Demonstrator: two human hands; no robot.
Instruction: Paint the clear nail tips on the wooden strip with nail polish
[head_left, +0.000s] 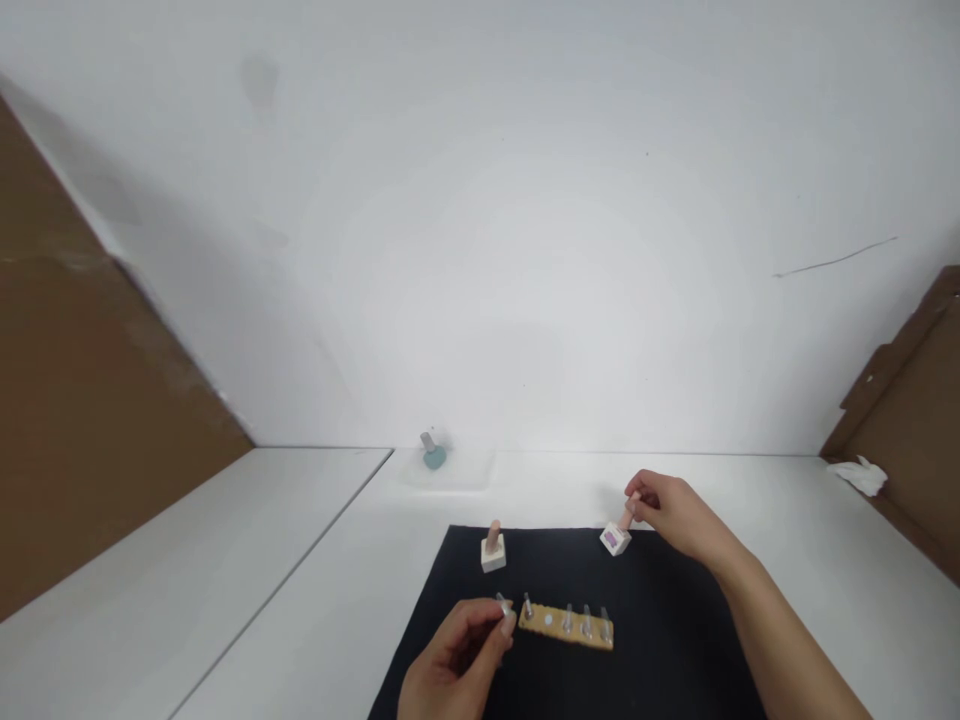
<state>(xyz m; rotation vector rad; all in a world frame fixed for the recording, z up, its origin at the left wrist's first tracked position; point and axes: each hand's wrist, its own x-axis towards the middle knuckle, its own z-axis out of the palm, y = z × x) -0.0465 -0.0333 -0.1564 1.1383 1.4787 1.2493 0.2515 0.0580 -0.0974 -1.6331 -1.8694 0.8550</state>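
Observation:
My right hand (675, 515) grips a peach-coloured peg (628, 514) that stands in a tilted white cube (614, 539) with a purple mark on its face. My left hand (454, 660) pinches a small silver pin (502, 606) at the left end of a wooden strip (566, 630). Several more silver pins stand along that strip. To the left of the tilted cube, a second white cube (493, 553) sits upright with its own peach peg, untouched. Far back, a teal piece with a grey top (433, 455) rests on a clear plastic sheet (469, 470).
A black mat (660, 620) lies under the cubes and strip on a white table (300, 540). A white wall (480, 220) rises behind. Brown cardboard panels (90, 380) stand at the left and right (907, 420), with a crumpled white tissue (859, 475) by the right one.

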